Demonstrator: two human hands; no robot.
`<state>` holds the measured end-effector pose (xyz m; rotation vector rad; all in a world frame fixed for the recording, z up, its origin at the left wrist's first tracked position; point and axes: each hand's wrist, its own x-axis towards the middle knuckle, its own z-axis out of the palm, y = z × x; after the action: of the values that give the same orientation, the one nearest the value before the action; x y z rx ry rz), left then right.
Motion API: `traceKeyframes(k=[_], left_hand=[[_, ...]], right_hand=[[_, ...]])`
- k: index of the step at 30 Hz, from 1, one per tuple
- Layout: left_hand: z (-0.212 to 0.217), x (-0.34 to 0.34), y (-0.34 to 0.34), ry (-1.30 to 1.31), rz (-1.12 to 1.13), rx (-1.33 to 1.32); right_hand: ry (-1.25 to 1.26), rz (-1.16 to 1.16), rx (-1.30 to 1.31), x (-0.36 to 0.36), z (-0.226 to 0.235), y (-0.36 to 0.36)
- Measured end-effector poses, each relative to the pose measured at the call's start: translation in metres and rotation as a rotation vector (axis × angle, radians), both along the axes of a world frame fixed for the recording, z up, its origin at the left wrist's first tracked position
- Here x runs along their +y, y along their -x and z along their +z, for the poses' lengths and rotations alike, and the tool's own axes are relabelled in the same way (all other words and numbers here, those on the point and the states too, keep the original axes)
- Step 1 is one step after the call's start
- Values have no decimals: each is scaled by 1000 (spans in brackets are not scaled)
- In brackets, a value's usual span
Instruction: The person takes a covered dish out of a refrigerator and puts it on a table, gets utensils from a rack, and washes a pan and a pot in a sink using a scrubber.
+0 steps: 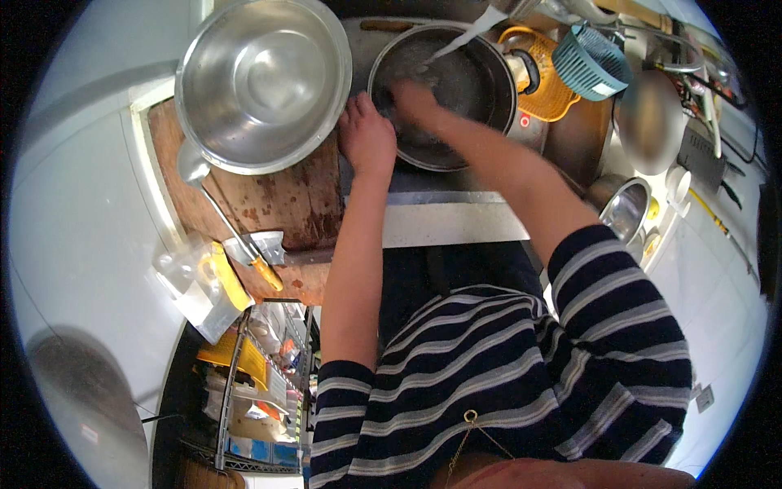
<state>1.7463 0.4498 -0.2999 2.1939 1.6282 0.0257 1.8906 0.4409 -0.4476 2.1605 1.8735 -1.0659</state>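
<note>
A wide dark pot (476,90) with a metal rim sits in the sink area, and a stream of water (468,33) pours into it. My left hand (366,134) is closed at the pot's left side, opposite its black handle (529,72); what lies under the palm is hidden. My right hand (411,99) reaches down inside the pot, near its left inner wall. Motion smears its fingers, so their grip is unclear. A large steel bowl (220,90) stands just left of my left hand, on a wooden board (281,204).
An orange basket (554,94) and a teal basket (590,61) stand right of the pot. A ladle (220,208) with a yellow handle lies below the steel bowl, beside a plastic bag (195,281). A smaller steel bowl (627,208) sits farther right. Shelves (261,391) stand at lower left.
</note>
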Motion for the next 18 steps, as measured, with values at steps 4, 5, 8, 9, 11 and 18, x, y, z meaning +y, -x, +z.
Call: traceKeyframes(k=[4,5,8,9,11,18], left_hand=[[0,-1,13,29,27,36],[3,0,11,42,25,47],[5,2,-4,19,-6,11],[-1,-2,10,11,43,40],[-2,-4,10,-7,29,34],[-6,-2,7,41,32,78]], right_hand=[[-70,144,-135,28,51,-38],[-87,115,-89,17,53,-53],[29,160,-164,-37,28,-72],[142,358,-138,-40,46,-37],[17,608,-133,-64,36,-6],[-344,-968,167,36,4,19]])
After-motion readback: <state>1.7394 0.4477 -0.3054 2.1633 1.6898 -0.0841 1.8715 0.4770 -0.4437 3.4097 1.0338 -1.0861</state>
